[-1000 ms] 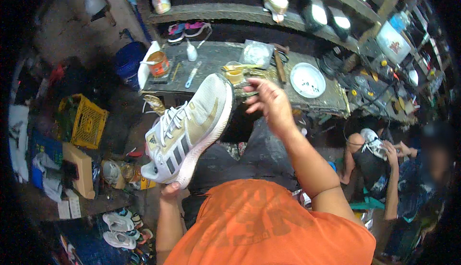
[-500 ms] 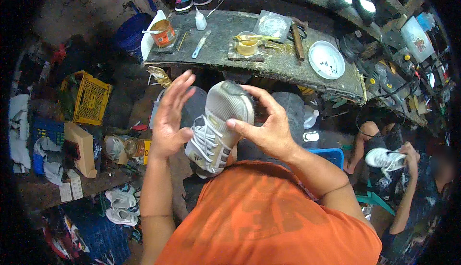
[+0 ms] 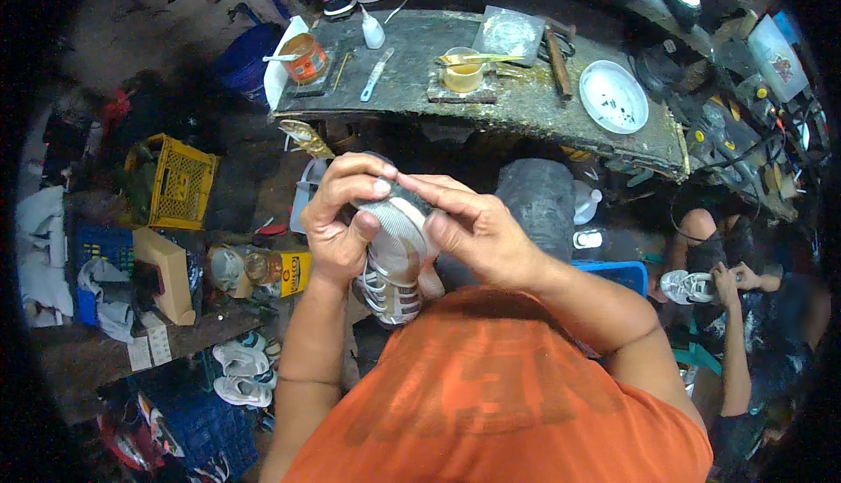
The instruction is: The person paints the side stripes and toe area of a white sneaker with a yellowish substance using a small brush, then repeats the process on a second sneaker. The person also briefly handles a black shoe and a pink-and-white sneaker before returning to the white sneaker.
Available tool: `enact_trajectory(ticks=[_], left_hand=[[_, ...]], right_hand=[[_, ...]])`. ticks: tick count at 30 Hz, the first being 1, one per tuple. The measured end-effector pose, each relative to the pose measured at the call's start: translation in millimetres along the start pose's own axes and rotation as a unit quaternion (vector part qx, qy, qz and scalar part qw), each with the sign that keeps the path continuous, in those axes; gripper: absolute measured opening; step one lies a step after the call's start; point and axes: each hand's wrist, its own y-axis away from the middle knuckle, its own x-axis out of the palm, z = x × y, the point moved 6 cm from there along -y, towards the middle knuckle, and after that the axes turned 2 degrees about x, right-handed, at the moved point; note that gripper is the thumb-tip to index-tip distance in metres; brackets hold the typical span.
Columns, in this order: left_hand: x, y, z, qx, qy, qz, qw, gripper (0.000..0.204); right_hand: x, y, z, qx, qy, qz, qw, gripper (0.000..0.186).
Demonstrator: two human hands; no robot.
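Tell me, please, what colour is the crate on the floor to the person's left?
Yellow: the crate has open lattice walls, shown in the head view.

Far side, I list a dark workbench (image 3: 526, 106) carrying an orange tin (image 3: 307, 56), a white squeeze bottle (image 3: 373, 31), a small knife (image 3: 375, 75), a glass of yellow glue (image 3: 462, 71), a hammer (image 3: 558, 52) and a white plate (image 3: 614, 96). On the left floor I note a yellow crate (image 3: 180, 181), a cardboard box (image 3: 168, 274) and white shoes (image 3: 238, 373). At right, a seated person holds a white sneaker (image 3: 689, 286).
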Motion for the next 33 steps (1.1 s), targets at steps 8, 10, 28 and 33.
enact_trajectory(ticks=[8, 10, 28, 33], left_hand=[[-16.4, 23.4, -26.1, 0.054, 0.036, -0.005, 0.998, 0.032], [-15.9, 26.6, -27.5, 0.058, 0.008, 0.010, 0.998, 0.034], [-16.7, -21.3, -8.0, 0.028, -0.261, -0.056, 0.963, 0.016], [4.7, -28.2, 22.8, 0.000, -0.322, -0.023, 0.947, 0.011]], right_hand=[[17.9, -28.5, 0.4, 0.089, -0.064, 0.196, 0.974, 0.032], [21.2, -28.8, 9.1, 0.039, 0.038, 0.232, 0.971, 0.039], [3.0, -36.8, -1.1, -0.143, 0.216, -0.111, 0.960, 0.048], [-15.3, -44.4, -55.9, -0.087, 0.090, -0.183, 0.975, 0.038]])
